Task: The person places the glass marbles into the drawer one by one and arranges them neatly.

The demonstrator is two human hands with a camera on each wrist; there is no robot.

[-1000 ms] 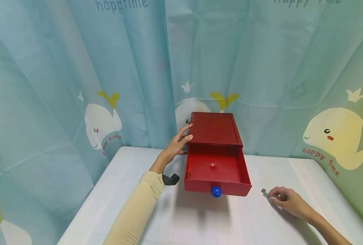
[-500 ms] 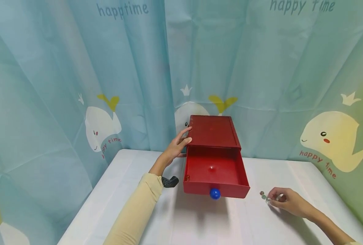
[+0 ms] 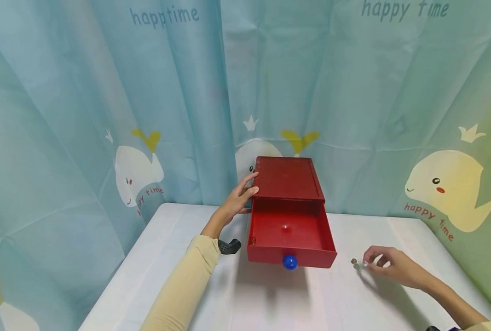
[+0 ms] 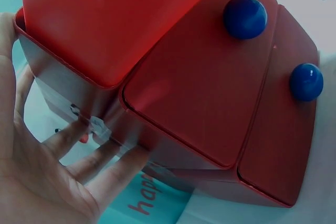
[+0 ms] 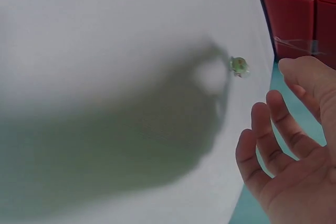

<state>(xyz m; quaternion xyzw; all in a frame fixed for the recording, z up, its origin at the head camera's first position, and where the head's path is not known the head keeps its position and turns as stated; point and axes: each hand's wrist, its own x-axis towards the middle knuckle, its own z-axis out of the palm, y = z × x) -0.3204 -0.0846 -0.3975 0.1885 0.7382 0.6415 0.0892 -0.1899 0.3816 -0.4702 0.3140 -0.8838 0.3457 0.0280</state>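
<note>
A red drawer cabinet (image 3: pixel 288 178) stands on the table with its top drawer (image 3: pixel 286 230) pulled out. My left hand (image 3: pixel 233 201) braces the cabinet's left side, its fingers stretched along the wall in the left wrist view. Over the table to the right, my right hand (image 3: pixel 394 266) pinches a small clear glass marble (image 3: pixel 365 263) between thumb and forefinger. Just left of these fingertips, a reddish-brown marble (image 3: pixel 354 261) and a green marble (image 3: pixel 356 266) lie together on the table. Inside the drawer's front left corner sits a brownish marble (image 3: pixel 253 240).
A blue knob (image 3: pixel 289 262) sticks out from the open drawer's front. Two more blue knobs are on the closed drawers below, including the middle knob (image 4: pixel 245 17). The white table (image 3: pixel 175 225) reaches back to a blue-green curtain (image 3: pixel 187 92) with whale prints.
My right hand has picked the clear marble out of the small row and raised it slightly, away from the other two. The left hand keeps its place on the cabinet.
</note>
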